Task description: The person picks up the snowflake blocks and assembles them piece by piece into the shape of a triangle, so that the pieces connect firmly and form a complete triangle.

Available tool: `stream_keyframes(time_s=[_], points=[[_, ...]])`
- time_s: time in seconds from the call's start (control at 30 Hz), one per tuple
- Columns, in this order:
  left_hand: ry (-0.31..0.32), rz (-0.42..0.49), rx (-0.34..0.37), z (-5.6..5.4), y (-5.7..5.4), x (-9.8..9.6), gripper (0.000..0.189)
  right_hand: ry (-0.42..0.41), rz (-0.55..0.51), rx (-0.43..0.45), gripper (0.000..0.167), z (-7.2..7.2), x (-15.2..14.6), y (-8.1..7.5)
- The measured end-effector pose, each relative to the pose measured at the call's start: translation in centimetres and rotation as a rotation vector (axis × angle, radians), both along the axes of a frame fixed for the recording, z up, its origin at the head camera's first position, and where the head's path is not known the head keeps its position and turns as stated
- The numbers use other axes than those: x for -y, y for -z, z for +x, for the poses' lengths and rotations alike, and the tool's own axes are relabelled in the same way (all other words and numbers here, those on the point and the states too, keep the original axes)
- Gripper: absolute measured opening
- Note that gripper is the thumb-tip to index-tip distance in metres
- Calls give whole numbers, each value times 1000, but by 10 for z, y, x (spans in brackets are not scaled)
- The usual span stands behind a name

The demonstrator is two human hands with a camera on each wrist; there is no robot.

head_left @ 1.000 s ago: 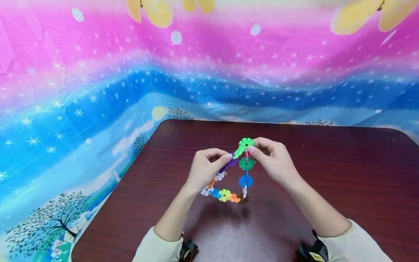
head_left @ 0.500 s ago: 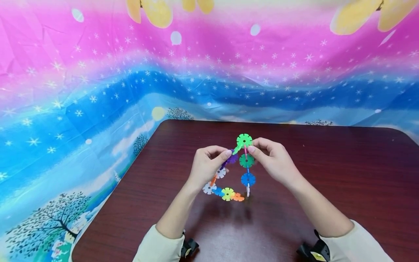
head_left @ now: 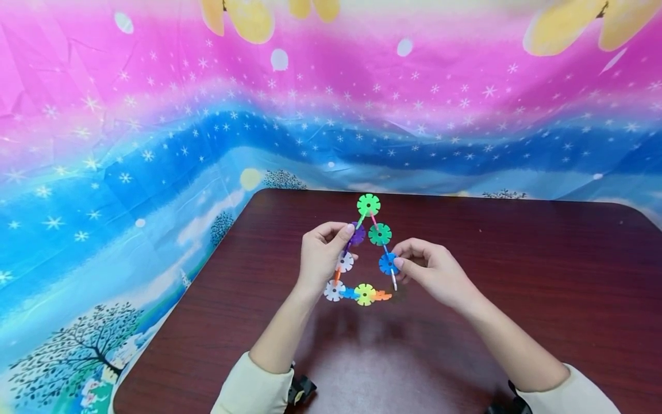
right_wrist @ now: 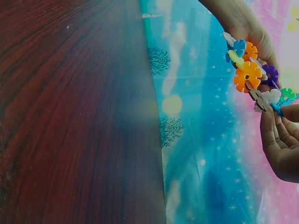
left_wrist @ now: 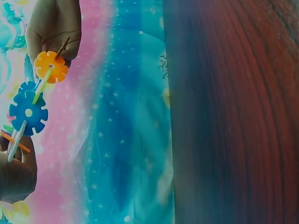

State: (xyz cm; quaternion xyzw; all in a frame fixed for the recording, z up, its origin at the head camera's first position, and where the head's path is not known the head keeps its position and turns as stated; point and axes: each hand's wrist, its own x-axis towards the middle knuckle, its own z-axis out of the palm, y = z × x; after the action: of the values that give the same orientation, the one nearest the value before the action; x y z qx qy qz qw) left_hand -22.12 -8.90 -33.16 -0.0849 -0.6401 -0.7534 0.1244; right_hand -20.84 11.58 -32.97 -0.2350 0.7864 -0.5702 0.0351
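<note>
A chain of colourful notched plastic discs (head_left: 364, 294), slotted edge to edge, is held up as a triangle-like loop above the table. At its top sits a light green disc (head_left: 369, 205). My left hand (head_left: 322, 259) pinches the loop's left side at a purple disc (head_left: 358, 234). On the right side, my right hand (head_left: 437, 270) pinches a blue disc (head_left: 388, 263), below a dark green disc (head_left: 380, 234). The lower right corner has a brown disc (right_wrist: 257, 99), hard to make out in the head view. An orange disc (left_wrist: 51, 67) adjoins it in the left wrist view.
The dark red-brown wooden table (head_left: 543, 276) spreads beneath both hands. A printed pink and blue cloth (head_left: 331, 103) hangs behind it and along its left side. Black wrist cameras (head_left: 301, 390) are strapped near the light sleeves.
My right hand has slid down from the pink piece near the top to the blue disc. The loop has risen and turned more upright, its top shifting left. My left hand keeps its pinch.
</note>
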Motion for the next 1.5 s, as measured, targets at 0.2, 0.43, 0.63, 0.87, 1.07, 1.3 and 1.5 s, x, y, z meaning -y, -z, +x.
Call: stream_keyframes(time_s=[0.2,0.43,0.63,0.87,1.07,1.3,1.5], points=[[10,16,2,-3,2,-2,24,24,-23,3,15,-3,-3,3],[30,-175,94,-7,5,6,26,102,-41,22,17,-10,-18,3],[133,-363,195,-14,13,3,24,147,-3,62,20,-17,-30,7],[169,-479,216,-37,32,-11,14,175,90,122,21,-33,-40,24],[223,-612,418,-51,47,-23,11,103,165,258,19,-52,-48,47],[293,-741,602,-56,56,-33,15,4,277,366,14,-62,-52,67],[314,-825,644,-58,60,-37,17,-3,317,394,10,-65,-49,71]])
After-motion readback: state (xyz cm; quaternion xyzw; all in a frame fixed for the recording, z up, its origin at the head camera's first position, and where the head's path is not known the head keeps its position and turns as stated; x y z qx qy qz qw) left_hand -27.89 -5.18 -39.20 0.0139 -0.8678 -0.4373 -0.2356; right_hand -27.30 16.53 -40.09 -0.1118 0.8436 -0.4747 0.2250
